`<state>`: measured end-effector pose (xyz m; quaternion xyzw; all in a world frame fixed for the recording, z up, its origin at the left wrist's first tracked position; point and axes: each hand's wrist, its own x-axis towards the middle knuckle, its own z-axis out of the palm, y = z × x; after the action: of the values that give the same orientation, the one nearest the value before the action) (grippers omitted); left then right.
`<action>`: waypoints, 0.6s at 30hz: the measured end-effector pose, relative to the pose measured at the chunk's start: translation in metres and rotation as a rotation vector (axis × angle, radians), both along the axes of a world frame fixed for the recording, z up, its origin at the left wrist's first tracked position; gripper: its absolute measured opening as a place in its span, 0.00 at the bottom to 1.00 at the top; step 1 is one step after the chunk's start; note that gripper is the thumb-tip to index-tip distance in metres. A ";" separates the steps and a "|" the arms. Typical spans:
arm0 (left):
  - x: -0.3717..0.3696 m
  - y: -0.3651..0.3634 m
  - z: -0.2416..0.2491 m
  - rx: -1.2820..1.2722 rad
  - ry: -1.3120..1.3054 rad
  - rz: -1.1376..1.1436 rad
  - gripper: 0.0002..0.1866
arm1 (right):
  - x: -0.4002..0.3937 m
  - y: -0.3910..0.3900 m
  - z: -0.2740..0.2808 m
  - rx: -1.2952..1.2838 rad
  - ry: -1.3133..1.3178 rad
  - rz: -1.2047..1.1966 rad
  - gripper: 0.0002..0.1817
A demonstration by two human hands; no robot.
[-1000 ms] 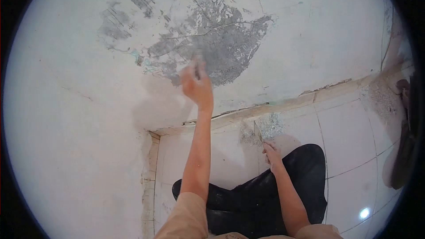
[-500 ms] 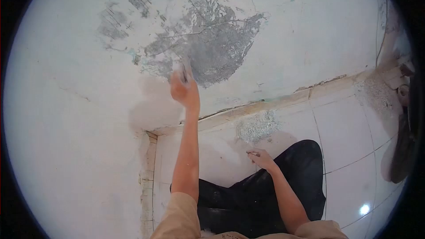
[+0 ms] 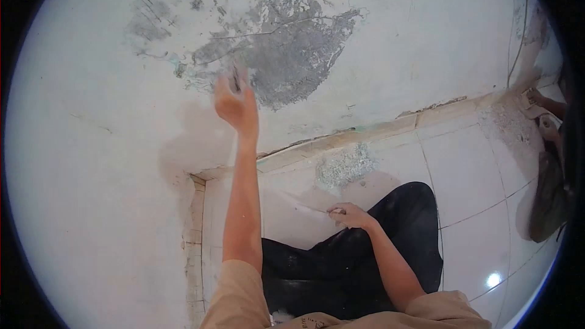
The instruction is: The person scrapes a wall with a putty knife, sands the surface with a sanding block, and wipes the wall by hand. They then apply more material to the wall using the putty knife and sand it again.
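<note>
My left hand [image 3: 236,105] is raised to the wall, its fingers closed at the lower left edge of a grey patch [image 3: 286,64] where the paint is stripped off. The fingers are blurred, and I cannot tell what they hold; a dark streak shows between them. Low over my lap, my right hand [image 3: 352,215] is closed, with a thin, small object at its fingertips pointing left. Pale dust covers the fingers of both hands. Around the grey patch the white wall [image 3: 426,36] has ragged, flaking edges and a long crack.
Crumbled plaster [image 3: 346,167] lies on the tiled floor [image 3: 469,186] by the skirting [image 3: 323,145]. More debris [image 3: 506,125] is at the right, near another person's foot [image 3: 548,128] and a dark shoe [image 3: 545,207]. My folded legs [image 3: 347,268] are close to the wall corner.
The view has shifted slightly, moving the scene left and up. My left hand stays by the patch's lower left edge, and my right hand remains low with its fingers closed.
</note>
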<state>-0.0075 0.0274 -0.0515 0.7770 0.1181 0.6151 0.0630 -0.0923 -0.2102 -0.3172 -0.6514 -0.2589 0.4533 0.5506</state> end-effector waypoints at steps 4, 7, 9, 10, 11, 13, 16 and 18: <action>0.011 -0.005 0.014 0.040 -0.028 0.025 0.11 | -0.001 0.001 0.003 0.018 0.049 0.127 0.19; -0.001 -0.007 -0.038 0.012 -0.041 0.108 0.10 | 0.005 0.003 -0.004 -0.029 0.007 0.230 0.19; -0.011 -0.004 -0.048 -0.002 0.036 0.087 0.10 | 0.001 0.003 -0.014 -0.018 0.025 0.239 0.19; -0.017 -0.003 -0.050 -0.019 0.116 0.074 0.10 | -0.003 0.000 -0.015 -0.022 0.027 0.243 0.19; -0.017 0.001 -0.047 -0.021 0.113 0.075 0.10 | -0.005 0.000 -0.015 -0.037 0.015 0.231 0.19; -0.011 -0.009 -0.008 -0.111 -0.054 -0.028 0.09 | 0.000 0.001 -0.008 -0.045 -0.009 0.212 0.19; 0.009 -0.008 0.034 -0.048 -0.133 -0.014 0.13 | -0.004 0.000 -0.006 -0.084 -0.040 0.225 0.19; 0.014 -0.004 0.021 -0.014 -0.135 0.006 0.13 | -0.001 0.004 -0.015 -0.056 -0.048 0.199 0.20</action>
<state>0.0061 0.0234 -0.0304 0.7328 0.1202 0.6657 0.0742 -0.0934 -0.2059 -0.3324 -0.6480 -0.3227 0.4971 0.4783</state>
